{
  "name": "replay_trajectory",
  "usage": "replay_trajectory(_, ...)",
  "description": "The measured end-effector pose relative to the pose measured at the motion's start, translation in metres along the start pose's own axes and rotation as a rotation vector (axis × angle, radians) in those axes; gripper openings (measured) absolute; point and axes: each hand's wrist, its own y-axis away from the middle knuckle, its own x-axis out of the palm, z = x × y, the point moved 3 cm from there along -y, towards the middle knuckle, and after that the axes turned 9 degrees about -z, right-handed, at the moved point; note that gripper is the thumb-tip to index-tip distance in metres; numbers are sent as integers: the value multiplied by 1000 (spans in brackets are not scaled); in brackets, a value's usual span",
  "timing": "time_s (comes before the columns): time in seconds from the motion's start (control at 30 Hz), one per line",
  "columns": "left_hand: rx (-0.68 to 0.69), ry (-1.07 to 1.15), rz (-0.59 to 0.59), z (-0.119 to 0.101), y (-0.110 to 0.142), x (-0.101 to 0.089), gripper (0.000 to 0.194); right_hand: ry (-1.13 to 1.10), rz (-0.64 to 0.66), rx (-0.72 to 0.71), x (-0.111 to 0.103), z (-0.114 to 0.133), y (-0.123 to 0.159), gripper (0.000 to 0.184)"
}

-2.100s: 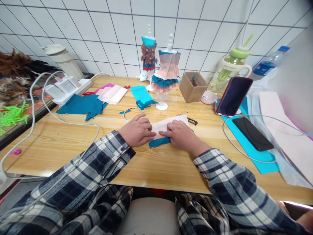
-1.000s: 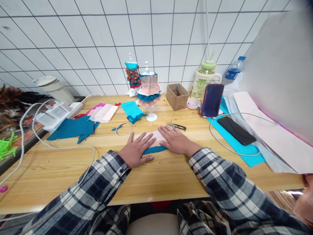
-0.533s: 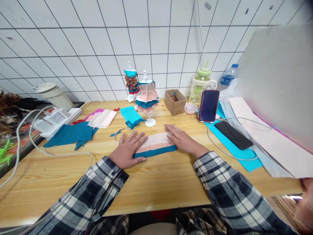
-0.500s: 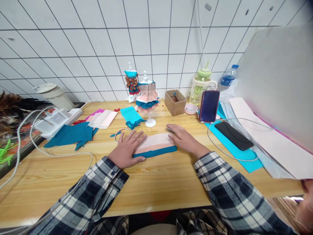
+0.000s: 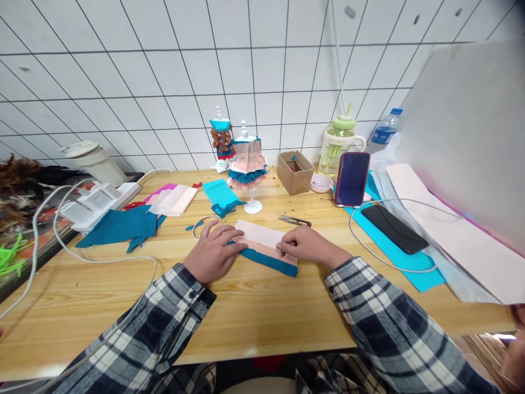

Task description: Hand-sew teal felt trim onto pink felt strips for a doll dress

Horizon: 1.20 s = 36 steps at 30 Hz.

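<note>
A layered strip of crepe paper [image 5: 266, 236], pale pink and peach with a teal lower edge, lies slanted on the table before me. My left hand [image 5: 213, 249] rests over its left end, fingers stretched out and apart. At the right end, my right hand [image 5: 305, 243] is closed, thumb and forefinger pinching the paper. Just beyond my right hand lie small thread snips [image 5: 294, 220]. Behind the strip stands a small white dress form [image 5: 251, 156] in a tiered peach and teal paper dress. A second dressed form [image 5: 221, 137] stands farther back.
Teal paper [image 5: 117, 229] and a white power strip [image 5: 98, 200] lie at left. A cardboard box [image 5: 295, 172], pink dish [image 5: 321, 183], upright phone [image 5: 351, 179] and drink jug [image 5: 339, 145] stand behind. A black phone [image 5: 394, 229] lies on paper sheets at right, beside a cable.
The strip has turned, its right end now nearer me. My right hand has drawn back from flat to a pinch on the strip, uncovering the snips. My left hand's fingers have bent slightly.
</note>
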Motion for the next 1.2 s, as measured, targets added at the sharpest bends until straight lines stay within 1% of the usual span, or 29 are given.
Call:
replay_trajectory(0.03, 3, -9, 1, 1, 0, 0, 30, -21, -43, 13, -1, 1, -1, 35)
replay_trajectory(0.07, 12, -11, 8, 1, 1, 1, 30, -17, -114, 13, -2, 3, -2, 31)
replay_trajectory(0.1, 20, -12, 16, 0, 0, 1, 31, 13, -185, -9, -2, 5, -3, 24)
replay_trajectory(0.13, 23, -14, 20, -1, 0, 1, 31, 57, -223, -55, -1, 8, -3, 19)
replay_trajectory(0.17, 19, -20, 18, -2, 0, 1, 31, 102, -221, -114, 2, 13, -3, 20)
replay_trajectory(0.23, -21, -39, -6, -1, -1, 0, 30, 160, -124, -201, 10, 21, 0, 22)
replay_trajectory(0.3, -131, -61, -65, 4, -1, -1, 29, 139, -27, -184, 17, 28, 3, 19)
replay_trajectory(0.33, -206, -63, -98, 8, 0, -2, 28, 86, 3, -161, 20, 31, 5, 20)
replay_trajectory(0.4, -347, -37, -137, 16, 2, -1, 29, -34, 16, -136, 21, 34, 6, 25)
replay_trajectory(0.43, -395, -13, -133, 18, 3, 0, 33, -60, -17, -122, 21, 34, 5, 25)
replay_trajectory(0.47, -426, 13, -115, 19, 3, 3, 37, -49, -79, -100, 19, 31, 4, 23)
replay_trajectory(0.53, -458, 41, -66, 15, 2, 8, 44, 66, -247, -24, 15, 21, -1, 21)
replay_trajectory(0.57, -465, 44, -44, 12, 1, 10, 46, 134, -314, 14, 14, 15, -4, 26)
replay_trajectory(0.63, -455, 50, -2, 3, -2, 14, 50, 236, -382, 63, 14, 7, -9, 41)
replay_trajectory(0.67, -433, 63, 17, -1, -4, 15, 51, 274, -393, 74, 15, 5, -12, 44)
replay_trajectory(0.7, -399, 87, 37, -5, -5, 17, 51, 304, -391, 73, 17, 5, -14, 43)
replay_trajectory(0.77, -325, 152, 72, -11, -6, 18, 50, 339, -370, 55, 21, 6, -18, 34)
replay_trajectory(0.83, -266, 216, 97, -12, -5, 19, 48, 334, -338, 36, 24, 8, -20, 23)
replay_trajectory(0.9, -240, 297, 111, -8, -4, 19, 51, 271, -305, 29, 26, 7, -21, 14)
replay_trajectory(0.93, -256, 357, 100, -5, -4, 19, 55, 214, -288, 25, 26, 7, -20, 11)
replay_trajectory(0.97, -297, 438, 80, -2, -5, 19, 61, 145, -267, 14, 25, 7, -20, 8)
replay_trajectory(1.03, -439, 634, 19, 5, -10, 19, 73, 4, -244, -21, 23, 7, -19, 4)
replay_trajectory(1.1, -586, 808, -22, 8, -19, 23, 79, -69, -278, -53, 18, 9, -17, 7)
replay_trajectory(1.17, -656, 898, -35, 4, -30, 26, 83, -21, -348, -57, 15, 10, -14, 9)
replay_trajectory(1.2, -676, 911, -65, 1, -35, 26, 81, 40, -369, -45, 14, 10, -13, 13)
